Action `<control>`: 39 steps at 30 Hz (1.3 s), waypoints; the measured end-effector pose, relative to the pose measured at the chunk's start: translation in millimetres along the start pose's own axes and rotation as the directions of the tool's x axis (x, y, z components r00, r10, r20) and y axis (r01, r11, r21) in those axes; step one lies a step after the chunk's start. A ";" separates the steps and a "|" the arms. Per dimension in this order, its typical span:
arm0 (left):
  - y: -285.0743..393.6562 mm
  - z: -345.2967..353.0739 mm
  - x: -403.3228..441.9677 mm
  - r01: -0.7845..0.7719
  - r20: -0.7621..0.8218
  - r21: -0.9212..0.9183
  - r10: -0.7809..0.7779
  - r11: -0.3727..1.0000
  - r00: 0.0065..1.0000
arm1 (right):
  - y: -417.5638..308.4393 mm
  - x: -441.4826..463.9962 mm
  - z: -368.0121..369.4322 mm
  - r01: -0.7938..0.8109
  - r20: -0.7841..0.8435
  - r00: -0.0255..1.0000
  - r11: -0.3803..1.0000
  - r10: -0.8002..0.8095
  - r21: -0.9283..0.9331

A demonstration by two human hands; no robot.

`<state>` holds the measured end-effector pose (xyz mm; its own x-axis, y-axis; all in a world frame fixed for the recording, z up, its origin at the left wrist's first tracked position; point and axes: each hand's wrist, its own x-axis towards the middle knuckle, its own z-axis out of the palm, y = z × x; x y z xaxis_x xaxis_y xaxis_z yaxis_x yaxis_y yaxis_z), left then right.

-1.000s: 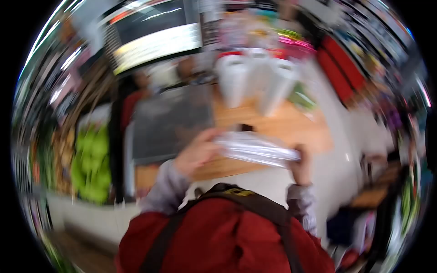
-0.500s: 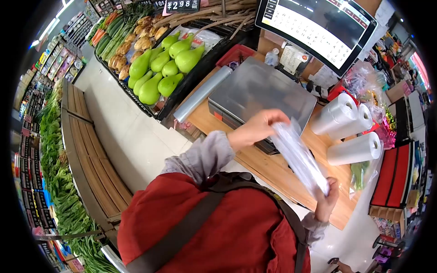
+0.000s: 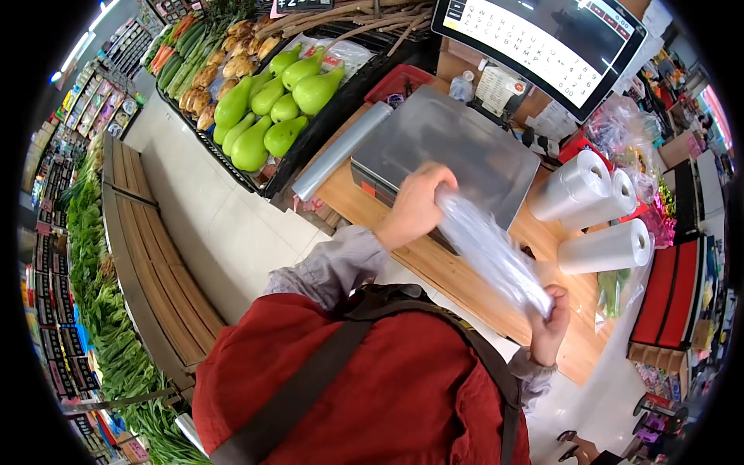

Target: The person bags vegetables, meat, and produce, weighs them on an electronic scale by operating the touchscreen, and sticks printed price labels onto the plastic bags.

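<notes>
A clear plastic bag (image 3: 496, 252), bunched into a long whitish strip and blurred by motion, stretches slantwise between my two hands. My left hand (image 3: 418, 203) is closed on its upper left end, in front of the metal scale (image 3: 457, 147). At the lower right end, my right hand (image 3: 550, 319) pinches the plastic near the counter's front edge. Beneath the bag lies the wooden counter (image 3: 434, 267). Several rolls of plastic bags, one of them a lying roll (image 3: 601, 249), are to the right of my hands.
A touchscreen (image 3: 542, 43) rises behind the scale. Left of it lies a roll of clear film (image 3: 345, 151). Pale green gourds (image 3: 267, 97) fill a black crate at the upper left. Leafy greens (image 3: 101, 310) line the far left shelf. Someone's feet (image 3: 573, 446) show at the lower right.
My left hand has moved left and slightly up with its end of the bag. My right hand has risen a little. The bag is still held between them.
</notes>
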<state>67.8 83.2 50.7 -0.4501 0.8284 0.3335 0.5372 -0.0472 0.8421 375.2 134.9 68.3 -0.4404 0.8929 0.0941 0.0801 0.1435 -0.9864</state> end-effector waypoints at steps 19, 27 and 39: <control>18.9 7.3 -20.4 -0.179 -0.063 -0.126 0.172 0.976 0.983 | 33.5 10.8 -5.9 0.006 -0.331 0.940 0.974 -0.082 -0.225; 34.9 -4.2 -26.8 -0.251 -0.249 0.063 0.259 0.966 0.933 | 18.1 26.1 -0.4 0.086 -0.276 0.948 0.961 -0.161 -0.265; -15.0 -77.4 2.1 -0.078 0.013 0.088 0.077 0.993 0.997 | -20.7 20.4 61.2 0.150 0.202 0.970 0.988 -0.137 -0.049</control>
<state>3.6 42.5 71.5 -0.3977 0.8295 0.3922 0.6313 -0.0627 0.7730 309.9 124.0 82.4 -0.6188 0.7599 0.1989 0.0573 0.2963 -0.9534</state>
